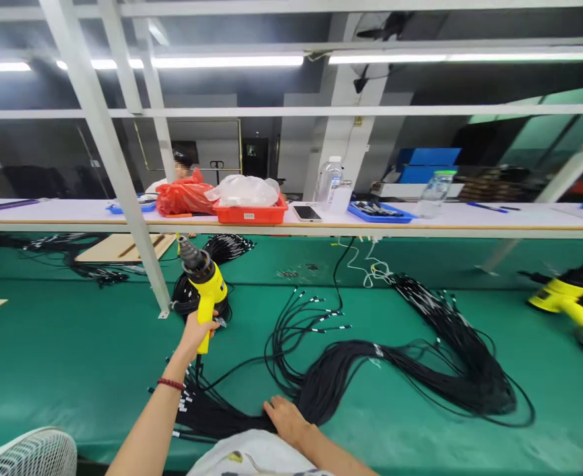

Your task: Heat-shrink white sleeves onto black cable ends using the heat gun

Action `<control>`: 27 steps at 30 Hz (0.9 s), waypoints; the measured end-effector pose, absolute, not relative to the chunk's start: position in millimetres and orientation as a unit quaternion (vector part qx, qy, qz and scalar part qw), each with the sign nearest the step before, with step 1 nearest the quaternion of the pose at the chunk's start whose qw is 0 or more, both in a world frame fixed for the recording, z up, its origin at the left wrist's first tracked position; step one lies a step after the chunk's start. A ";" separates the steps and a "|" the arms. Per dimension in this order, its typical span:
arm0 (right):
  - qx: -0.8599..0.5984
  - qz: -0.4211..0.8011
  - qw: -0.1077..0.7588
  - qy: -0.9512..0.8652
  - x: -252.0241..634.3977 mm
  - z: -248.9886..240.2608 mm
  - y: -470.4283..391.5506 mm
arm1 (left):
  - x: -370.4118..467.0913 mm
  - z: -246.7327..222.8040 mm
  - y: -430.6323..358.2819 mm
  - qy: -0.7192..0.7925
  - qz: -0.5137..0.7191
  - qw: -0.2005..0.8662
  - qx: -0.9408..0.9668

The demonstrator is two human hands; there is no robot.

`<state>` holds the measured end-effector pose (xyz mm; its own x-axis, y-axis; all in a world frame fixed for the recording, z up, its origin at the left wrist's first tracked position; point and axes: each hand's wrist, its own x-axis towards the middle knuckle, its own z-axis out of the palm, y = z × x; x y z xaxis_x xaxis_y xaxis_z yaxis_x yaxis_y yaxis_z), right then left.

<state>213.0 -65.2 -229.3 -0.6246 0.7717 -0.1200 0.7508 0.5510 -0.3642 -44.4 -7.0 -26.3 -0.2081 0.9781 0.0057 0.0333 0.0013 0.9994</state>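
Observation:
My left hand (197,334) is closed around the handle of a yellow heat gun (212,287). Its dark nozzle points up and away over the bench. A black cord hangs from the handle's lower end. My right hand (287,418) lies on a thick bundle of black cables (321,390) near the bench's front edge, fingers spread across it; their undersides are hidden. White-marked cable ends lie to the left of that hand, below the heat gun. More marked ends fan out past it toward the back.
The cable bundle bends right across the green bench top (395,430). Another yellow heat gun (564,297) lies far right. A white post (147,244) stands left of my held heat gun. The shelf above carries a red tray (249,213), a phone (307,213) and bottles. A white fan (28,456) is lower left.

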 end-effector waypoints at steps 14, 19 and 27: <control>-0.266 0.561 0.412 -0.667 258.0 -52.0 -3.5 | 7.2 -49.4 15.6 0.409 0.025 0.626 0.664; -0.313 0.597 0.478 -0.563 254.2 -69.6 -10.0 | 25.6 -48.6 35.0 0.388 -0.017 0.587 0.710; -0.475 0.328 0.700 -0.421 287.3 -31.9 -2.1 | 1.5 -70.4 65.7 0.539 0.397 0.292 0.683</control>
